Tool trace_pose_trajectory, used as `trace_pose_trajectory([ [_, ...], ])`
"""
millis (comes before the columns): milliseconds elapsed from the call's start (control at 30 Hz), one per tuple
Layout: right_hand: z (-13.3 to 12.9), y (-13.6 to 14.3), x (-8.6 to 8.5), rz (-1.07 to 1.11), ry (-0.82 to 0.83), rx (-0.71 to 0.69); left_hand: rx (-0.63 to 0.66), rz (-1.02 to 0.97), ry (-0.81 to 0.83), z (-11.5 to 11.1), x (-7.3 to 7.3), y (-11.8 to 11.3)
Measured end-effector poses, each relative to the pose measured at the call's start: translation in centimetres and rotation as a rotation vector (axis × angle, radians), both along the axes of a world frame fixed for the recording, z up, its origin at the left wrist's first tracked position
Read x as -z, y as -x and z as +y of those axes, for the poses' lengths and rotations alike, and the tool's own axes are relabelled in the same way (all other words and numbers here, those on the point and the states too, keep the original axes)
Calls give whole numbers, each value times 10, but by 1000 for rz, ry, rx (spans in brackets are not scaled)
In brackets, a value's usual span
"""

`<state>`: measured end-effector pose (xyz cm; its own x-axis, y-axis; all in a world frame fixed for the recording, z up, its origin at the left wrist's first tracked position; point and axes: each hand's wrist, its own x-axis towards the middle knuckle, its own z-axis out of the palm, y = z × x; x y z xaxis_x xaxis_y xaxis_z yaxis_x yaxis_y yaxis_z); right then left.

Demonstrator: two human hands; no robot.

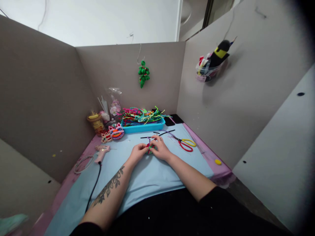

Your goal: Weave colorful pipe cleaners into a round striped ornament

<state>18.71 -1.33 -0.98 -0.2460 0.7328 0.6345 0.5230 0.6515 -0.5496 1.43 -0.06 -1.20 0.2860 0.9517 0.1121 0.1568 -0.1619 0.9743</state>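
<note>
Between my two hands is a small red, green and purple piece (149, 149), its shape mostly hidden by my fingers. My left hand (138, 153) pinches its left side. My right hand (159, 149) has closed fingers on its right side and top. Black and purple stems (167, 132) lie just beyond my hands. Scissors (185, 143) with one red and one yellow handle rest on the blue cloth (157, 172), to the right of my right hand.
A blue tray (144, 127) of colourful stems stands at the back. Two crafted faces (116, 131), a cup (95, 123) and a pink glue gun (101, 152) with a black cord are at left. Grey panels enclose the table; a green ornament (143, 74) hangs behind.
</note>
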Motion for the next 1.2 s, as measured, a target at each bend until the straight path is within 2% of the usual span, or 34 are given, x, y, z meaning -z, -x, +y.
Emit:
trace_pose_trajectory([
  [200,4,1,-3,312,184,44,-29,46,-24,-2,-2,-2],
  [333,7,4,-5,371,181,-14,-20,79,-33,-3,-5,-3],
  [467,11,1,-3,436,224,33,-32,100,-53,-2,-2,-2],
  [567,14,-2,-1,507,332,61,-44,106,-63,-1,0,-1],
  [767,21,-2,5,665,584,-24,-44,102,-56,-4,-4,-2],
  [933,24,-4,6,724,537,-50,1,83,-46,-2,-4,0],
  [1033,21,-9,0,630,532,-139,32,54,-59,0,-6,4],
  [1200,15,-16,-8,516,684,-395,84,10,-41,1,-14,13],
])
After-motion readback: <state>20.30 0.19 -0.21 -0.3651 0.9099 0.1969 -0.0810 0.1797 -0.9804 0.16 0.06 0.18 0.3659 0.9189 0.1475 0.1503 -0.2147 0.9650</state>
